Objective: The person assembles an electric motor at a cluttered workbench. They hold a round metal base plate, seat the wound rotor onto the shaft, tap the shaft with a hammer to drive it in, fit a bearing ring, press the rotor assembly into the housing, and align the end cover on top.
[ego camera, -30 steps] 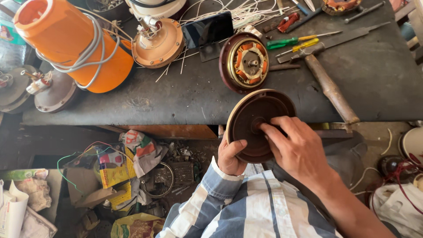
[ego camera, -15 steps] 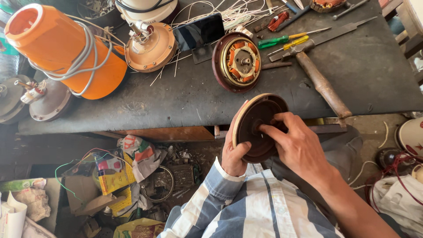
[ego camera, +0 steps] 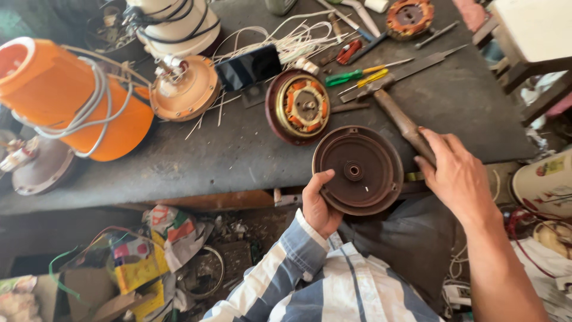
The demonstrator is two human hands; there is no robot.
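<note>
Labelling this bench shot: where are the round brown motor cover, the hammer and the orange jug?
round brown motor cover (ego camera: 357,170), head view, centre hub.
hammer (ego camera: 396,116), head view, wooden handle.
orange jug (ego camera: 71,101), head view, side wall.

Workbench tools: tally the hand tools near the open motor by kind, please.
Hammer, right hand on its handle: 1
Screwdrivers, green-handled and yellow-handled: 2
Flat metal file: 1
Red-handled pliers: 1
Total: 5
The left hand holds the round brown motor cover, not counted.
</note>
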